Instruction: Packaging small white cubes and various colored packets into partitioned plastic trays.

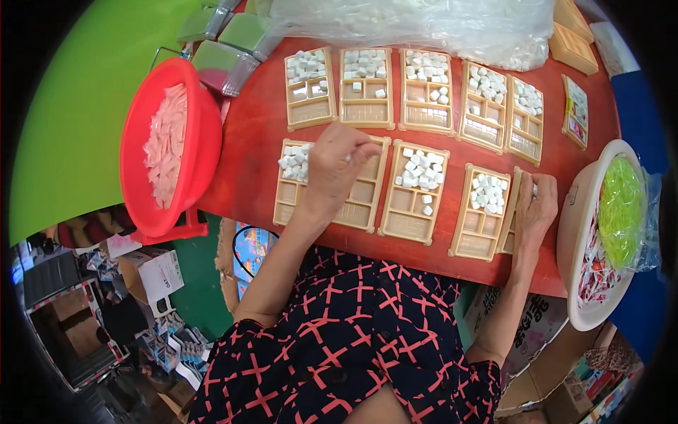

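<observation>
My left hand (337,166) is closed over a beige compartment tray (359,215) in the near row, its fingers curled in a pinch. A small white spot shows among them, too small to name. Beside it, another tray (285,201) holds white cubes (295,167) in its top compartment. My right hand (538,208) is closed over the rightmost near tray (510,237), mostly covering it; a whitish bit shows at its fingers. Between my hands stand two trays, one (406,224) with cubes (421,169) and one (473,244) with a heap of cubes (489,192).
More trays with white cubes (429,67) form a far row on the red table (247,134). A red basin (212,134) of pale wrapped pieces stands left, a white basin (575,261) with a green bag right. Clear plastic (409,25) and stacked trays (572,49) lie behind.
</observation>
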Demonstrator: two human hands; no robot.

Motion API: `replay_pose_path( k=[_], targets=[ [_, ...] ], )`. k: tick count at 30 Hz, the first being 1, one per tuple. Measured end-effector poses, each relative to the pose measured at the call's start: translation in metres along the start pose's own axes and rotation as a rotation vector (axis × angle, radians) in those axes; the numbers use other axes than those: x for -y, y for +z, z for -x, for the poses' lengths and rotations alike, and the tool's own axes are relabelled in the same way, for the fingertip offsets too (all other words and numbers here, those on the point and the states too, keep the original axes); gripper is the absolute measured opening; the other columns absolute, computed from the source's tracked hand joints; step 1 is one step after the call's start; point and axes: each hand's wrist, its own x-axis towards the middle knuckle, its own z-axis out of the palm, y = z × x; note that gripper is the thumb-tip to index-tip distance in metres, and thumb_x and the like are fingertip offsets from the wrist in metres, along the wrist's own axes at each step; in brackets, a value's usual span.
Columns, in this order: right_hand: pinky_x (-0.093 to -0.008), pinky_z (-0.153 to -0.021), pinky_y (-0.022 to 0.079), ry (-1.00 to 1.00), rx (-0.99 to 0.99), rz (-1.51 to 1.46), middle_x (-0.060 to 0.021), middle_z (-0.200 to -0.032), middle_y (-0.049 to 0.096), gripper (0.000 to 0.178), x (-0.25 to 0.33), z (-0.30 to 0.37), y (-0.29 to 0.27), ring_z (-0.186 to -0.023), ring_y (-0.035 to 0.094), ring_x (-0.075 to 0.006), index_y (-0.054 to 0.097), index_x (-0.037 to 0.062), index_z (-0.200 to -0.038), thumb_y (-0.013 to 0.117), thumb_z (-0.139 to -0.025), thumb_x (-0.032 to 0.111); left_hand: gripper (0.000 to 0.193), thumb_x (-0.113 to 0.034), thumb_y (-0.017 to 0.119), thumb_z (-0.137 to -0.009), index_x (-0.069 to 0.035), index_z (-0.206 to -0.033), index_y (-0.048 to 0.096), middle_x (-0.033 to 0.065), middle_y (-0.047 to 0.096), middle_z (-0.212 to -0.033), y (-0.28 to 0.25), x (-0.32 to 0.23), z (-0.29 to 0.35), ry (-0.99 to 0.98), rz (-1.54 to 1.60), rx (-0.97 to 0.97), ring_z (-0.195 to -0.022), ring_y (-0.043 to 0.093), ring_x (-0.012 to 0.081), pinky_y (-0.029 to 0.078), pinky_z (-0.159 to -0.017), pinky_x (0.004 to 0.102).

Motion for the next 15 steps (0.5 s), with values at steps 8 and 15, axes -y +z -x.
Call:
replay_pose_path(
  k=[8,15],
  targets=[
    [-0.0362,-0.068,0.042,-0.010,-0.029,0.042,-0.0150,-0.082,0.051,0.007,-0.008,0.006,-0.005,-0.076,0.050,-0.0284,0.052,-0.0039,-0.080,0.057,-0.083,0.000,0.019,-0.008,0.074,-0.063,-0.003,-0.072,0.059,0.0084,0.053,-0.077,0.016,0.010,0.002,0.230,-0.148,0.031,-0.075,0.052,0.0263,0.043,-0.065,0.0360],
    [-0.0313,-0.067,0.042,0.059,-0.078,-0.111,-0.0104,-0.080,0.052,0.008,-0.004,0.003,-0.001,-0.073,0.051,-0.0214,0.053,-0.0017,-0.083,0.060,-0.079,-0.002,0.019,-0.003,0.073,-0.064,-0.002,-0.077,0.060,0.0093,0.056,-0.081,0.012,0.009,0.001,0.213,-0.157,0.088,-0.080,0.054,0.0267,0.045,-0.069,0.0361]
  ],
)
